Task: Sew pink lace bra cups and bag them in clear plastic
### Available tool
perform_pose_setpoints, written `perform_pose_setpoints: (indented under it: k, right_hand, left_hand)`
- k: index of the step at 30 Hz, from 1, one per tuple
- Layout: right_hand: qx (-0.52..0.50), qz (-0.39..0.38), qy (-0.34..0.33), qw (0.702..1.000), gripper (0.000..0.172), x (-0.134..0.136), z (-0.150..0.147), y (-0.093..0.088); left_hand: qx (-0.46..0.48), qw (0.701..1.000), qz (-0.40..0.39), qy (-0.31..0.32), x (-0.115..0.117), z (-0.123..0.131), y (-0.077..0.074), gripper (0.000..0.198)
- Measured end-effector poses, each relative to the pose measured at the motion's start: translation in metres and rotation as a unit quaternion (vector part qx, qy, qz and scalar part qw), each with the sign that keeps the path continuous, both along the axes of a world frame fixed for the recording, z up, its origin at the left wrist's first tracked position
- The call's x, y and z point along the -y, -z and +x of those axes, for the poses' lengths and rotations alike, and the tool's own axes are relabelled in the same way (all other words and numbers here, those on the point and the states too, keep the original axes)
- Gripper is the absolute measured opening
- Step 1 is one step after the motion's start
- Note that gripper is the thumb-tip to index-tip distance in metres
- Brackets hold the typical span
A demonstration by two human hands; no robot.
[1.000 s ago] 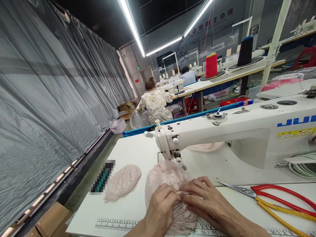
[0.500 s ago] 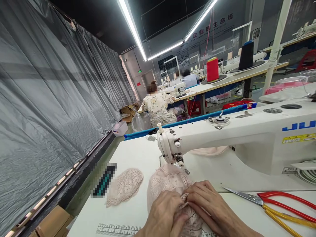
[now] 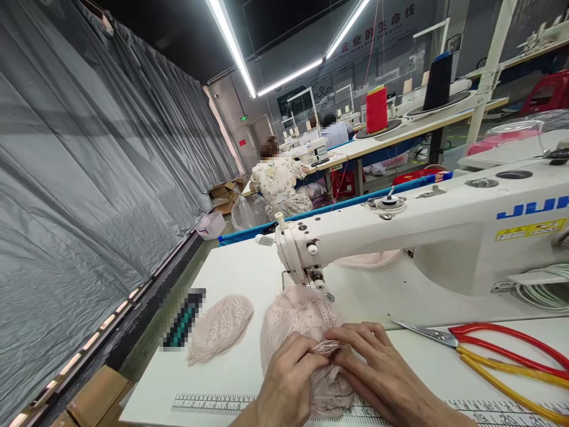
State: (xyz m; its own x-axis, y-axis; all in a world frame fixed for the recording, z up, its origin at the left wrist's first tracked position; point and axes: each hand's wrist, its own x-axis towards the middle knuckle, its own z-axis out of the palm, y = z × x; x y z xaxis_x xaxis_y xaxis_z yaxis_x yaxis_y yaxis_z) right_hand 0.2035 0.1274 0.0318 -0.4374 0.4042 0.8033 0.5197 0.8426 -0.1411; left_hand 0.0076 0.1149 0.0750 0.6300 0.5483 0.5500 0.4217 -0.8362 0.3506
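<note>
A pale pink lace piece (image 3: 288, 314) lies gathered below the needle area of a white sewing machine (image 3: 355, 237). My left hand (image 3: 288, 373) pinches a folded edge of the lace between thumb and fingers. Close beside it, my right hand (image 3: 373, 370) grips the same fold from the other side, fingertips almost meeting the left ones. Part of the lace is hidden under both hands. To the left, a separate cup-shaped lace piece (image 3: 224, 326) rests flat on the white table (image 3: 231, 267).
Red-and-yellow-handled scissors (image 3: 453, 341) lie at the right, blades toward the machine. A printed ruler scale (image 3: 208, 404) runs along the table's front. A blurred dark object (image 3: 184, 319) sits at the left edge. A person (image 3: 278, 184) sits ahead, beyond a blue bar (image 3: 338, 207).
The view has shifted slightly. My fingers have spread the fold of lace flatter between them, and the left thumb has come up onto it. The other lace piece and scissors stay put.
</note>
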Motion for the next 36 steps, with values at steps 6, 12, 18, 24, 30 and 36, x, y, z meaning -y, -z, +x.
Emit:
perform_pose_setpoints:
  k: [6,12,18,24,30,36]
  right_hand:
    - [-0.007,-0.018,-0.025,0.999,0.021,-0.001,-0.006,-0.007]
    - [-0.043,-0.018,0.006,0.999,0.022,-0.003,-0.006,-0.006]
    - [-0.034,-0.008,0.02,0.999,0.012,0.008,0.009,-0.005]
    - [-0.008,-0.004,0.011,1.0,0.036,0.011,0.0,0.002]
    - [-0.01,-0.034,0.016,0.999,0.028,0.009,-0.004,0.007]
    - [-0.027,-0.042,0.025,0.998,0.028,0.004,-0.007,0.001]
  left_hand:
    - [0.004,0.999,-0.002,-0.038,0.008,0.003,0.005,0.024]
    - [0.014,0.997,0.016,-0.074,0.001,0.006,0.013,0.014]
    - [0.026,0.993,-0.073,-0.086,-0.001,0.005,-0.003,0.011]
    - [0.044,0.996,-0.028,-0.075,-0.001,0.006,0.009,0.013]
    - [-0.005,1.0,0.0,-0.025,0.003,0.007,0.007,0.025]
    - [-0.02,0.998,0.006,-0.064,0.004,0.011,0.008,0.014]
